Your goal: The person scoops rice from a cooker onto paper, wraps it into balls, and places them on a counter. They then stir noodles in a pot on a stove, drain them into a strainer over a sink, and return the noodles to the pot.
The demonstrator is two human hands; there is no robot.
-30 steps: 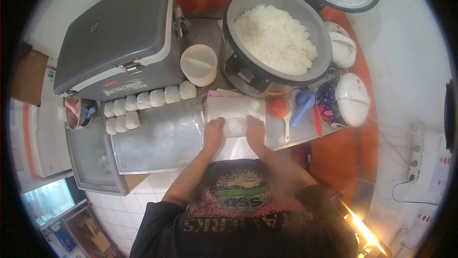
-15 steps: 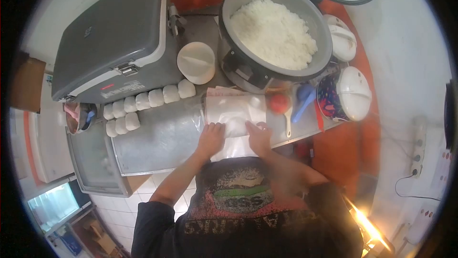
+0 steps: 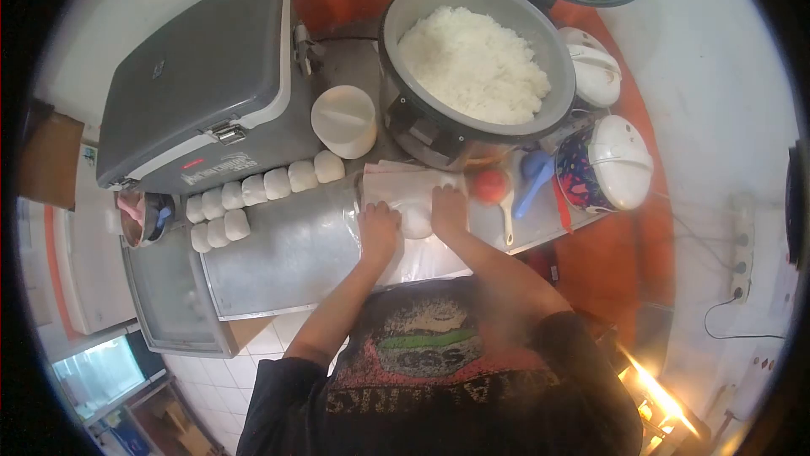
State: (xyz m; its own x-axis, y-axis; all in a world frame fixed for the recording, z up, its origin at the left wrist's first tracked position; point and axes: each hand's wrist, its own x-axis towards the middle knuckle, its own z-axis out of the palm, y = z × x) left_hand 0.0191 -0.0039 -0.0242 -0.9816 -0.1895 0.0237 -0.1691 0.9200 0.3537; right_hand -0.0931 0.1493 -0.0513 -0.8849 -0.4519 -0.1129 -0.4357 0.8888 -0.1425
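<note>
A stack of pale wrapping paper [image 3: 396, 182] lies on the metal counter in front of me. On it, between my hands, sits a rounded white lump [image 3: 416, 221], seemingly rice under or inside a sheet. My left hand [image 3: 380, 230] is at the lump's left, fingers curled onto the paper. On the other side, slightly higher, my right hand [image 3: 449, 209] has its fingers closed over the sheet's right edge. Their fingertips are hard to make out. Right of the paper are a red round item [image 3: 490, 187], a cream-handled paddle [image 3: 508, 218] and a blue scoop [image 3: 535, 186].
A large open cooker [image 3: 553, 106] full of white rice stands behind the paper. Left are a grey cool box [image 3: 202, 85], a white tub [image 3: 344, 122] and rows of white wrapped packets [image 3: 253, 189] on a metal tray [image 3: 278, 245]. A patterned container [image 3: 580, 179] stands right.
Both hands have moved from the near edge of the paper up along the lump's sides, the right one farther. The lump now shows more plainly between them. The camera view has shifted slightly.
</note>
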